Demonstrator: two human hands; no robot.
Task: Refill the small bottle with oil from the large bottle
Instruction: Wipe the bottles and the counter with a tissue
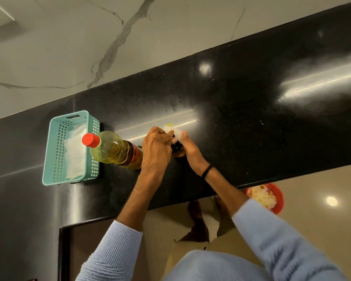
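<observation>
A person in a pale blue ribbed top stands at a polished black counter (251,118), both hands closed in on a small bottle (178,152) that stands upright on the stone between them. The left hand (156,148) has its fingers curled in tight at the bottle's top. The right hand (190,149) lies along the bottle's other side, palm against it and thumb raised, steadying the dark body with its amber base. A pale, blurred piece (171,129) shows just beyond the fingertips of both hands; what it is cannot be told. Touching the outer side of the left hand stands the large bottle (114,149), full of yellow oil, its red cap (91,140) on. Beyond that bottle, farther out from the left hand, sits a teal slotted basket (52,142) with a white cloth (75,151) lying in it. A black band (207,171) circles the right wrist. Below the right forearm, past the counter's near edge, a red bowl (276,197) of pale scraps rests on the tan floor. A veined marble wall (89,47) rises beyond the hands.
</observation>
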